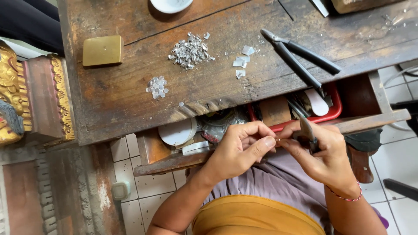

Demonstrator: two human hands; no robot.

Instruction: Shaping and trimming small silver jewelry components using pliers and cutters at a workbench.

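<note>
Head view shows us our left hand (238, 148) pinching a tiny metal piece (277, 140) against small pliers (308, 132) gripped in our right hand (320, 152) — over the open drawer (261, 117), cut scraps (189, 52) and discs (157, 87) piled on the surface (130, 95).

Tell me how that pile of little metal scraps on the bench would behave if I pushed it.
The pile of metal scraps looks loose and thin, so it would probably scatter, not slide as one. A few stray bits already lie apart on the wooden bench. The pieces seem light, and their cut edges may be sharp.
</note>
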